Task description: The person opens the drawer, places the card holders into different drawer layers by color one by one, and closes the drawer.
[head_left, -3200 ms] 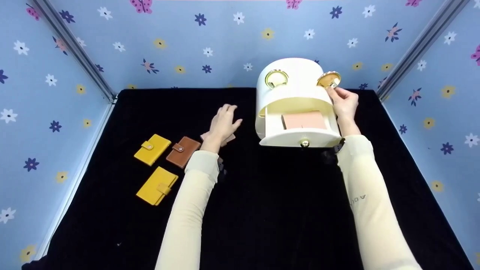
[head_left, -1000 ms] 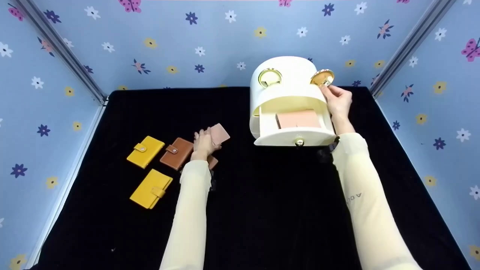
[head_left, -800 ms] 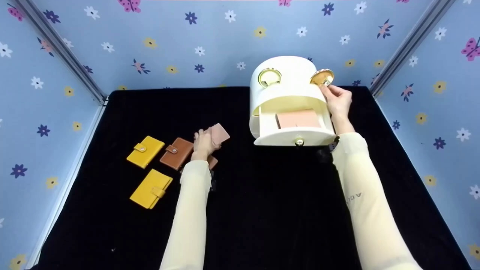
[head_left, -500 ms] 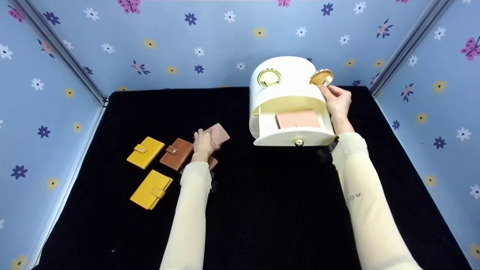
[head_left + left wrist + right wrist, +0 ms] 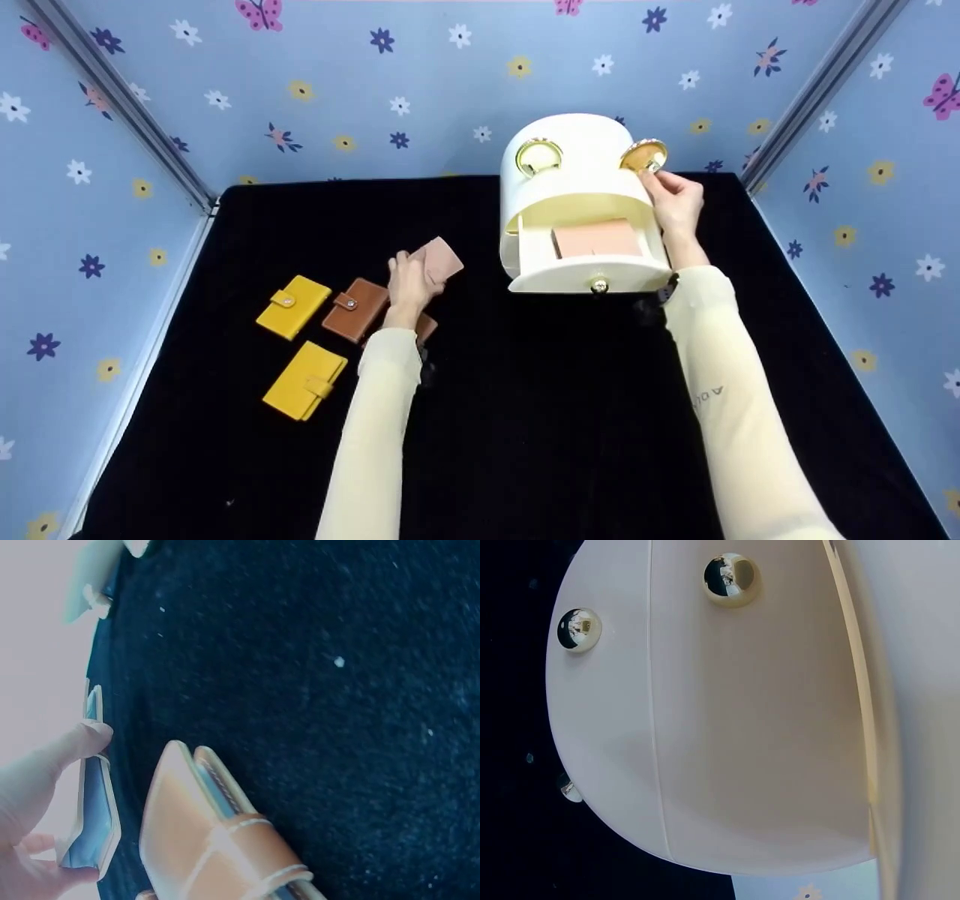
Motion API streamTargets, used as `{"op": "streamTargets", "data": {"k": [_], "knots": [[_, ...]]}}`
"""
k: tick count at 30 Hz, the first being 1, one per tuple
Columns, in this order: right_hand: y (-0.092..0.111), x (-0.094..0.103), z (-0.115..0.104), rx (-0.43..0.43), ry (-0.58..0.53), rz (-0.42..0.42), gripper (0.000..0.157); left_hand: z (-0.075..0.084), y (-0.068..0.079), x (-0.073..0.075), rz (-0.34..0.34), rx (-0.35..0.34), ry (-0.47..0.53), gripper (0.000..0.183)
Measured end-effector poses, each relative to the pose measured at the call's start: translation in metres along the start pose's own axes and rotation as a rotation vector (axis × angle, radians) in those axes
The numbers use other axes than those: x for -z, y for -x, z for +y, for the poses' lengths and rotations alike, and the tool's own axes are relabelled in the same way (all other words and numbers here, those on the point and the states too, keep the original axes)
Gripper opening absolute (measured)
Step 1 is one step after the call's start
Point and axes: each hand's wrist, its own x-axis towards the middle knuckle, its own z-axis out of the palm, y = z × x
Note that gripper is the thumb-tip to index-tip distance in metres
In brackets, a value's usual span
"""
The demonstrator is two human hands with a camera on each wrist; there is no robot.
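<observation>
My left hand (image 5: pixel 409 281) grips a small pale pink wallet (image 5: pixel 442 259). In the left wrist view, thumb and fingers pinch this wallet (image 5: pixel 112 832) at its edges, and it stands on edge. A brown strapped wallet (image 5: pixel 187 832) lies close beside it there; in the head view it is half hidden under the wrist (image 5: pixel 426 328). My right hand (image 5: pixel 679 206) pinches the lower edge of a round gold-rimmed piece (image 5: pixel 643 155) on a white box (image 5: pixel 585 172). The box's drawer (image 5: pixel 547 279) is pulled out and holds another pink wallet (image 5: pixel 596 238).
Left of my left hand lie a brown wallet (image 5: pixel 356 309) and two yellow wallets, one farther back (image 5: pixel 294 306) and one nearer (image 5: pixel 304 381). A black cloth (image 5: pixel 525 435) covers the table. Gold ball knobs (image 5: pixel 732 579) show on the box in the right wrist view.
My left hand was over the pink wallet with fingers loose; it now grips it and has moved slightly away from me with it. The right hand keeps its hold on the gold-rimmed piece.
</observation>
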Motion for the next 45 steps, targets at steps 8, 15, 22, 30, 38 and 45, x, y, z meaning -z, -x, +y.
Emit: {"op": "streamTargets", "data": {"k": [8, 15, 22, 30, 38, 45], "knots": [[-0.001, -0.001, 0.001, 0.011, 0.029, 0.004, 0.028, 0.011, 0.006, 0.010, 0.077, -0.038, 0.063, 0.067], [-0.001, -0.001, 0.000, -0.013, 0.041, 0.000, 0.031, 0.023, 0.015, 0.022, 0.092, -0.036, 0.084, 0.070], [-0.001, -0.001, 0.000, -0.021, 0.055, -0.004, 0.031, 0.037, 0.028, 0.034, 0.160, -0.067, 0.128, 0.074], [-0.001, -0.001, 0.001, -0.015, 0.035, -0.005, 0.030, 0.052, 0.046, 0.046, 0.239, -0.141, 0.196, 0.075], [0.001, -0.001, 0.000, -0.004, 0.015, 0.000, 0.027, 0.073, 0.063, 0.061, 0.288, -0.231, 0.229, 0.075], [0.000, 0.000, 0.000, 0.001, 0.033, 0.001, 0.027, 0.091, 0.072, 0.071, 0.314, -0.301, 0.255, 0.074]]}}
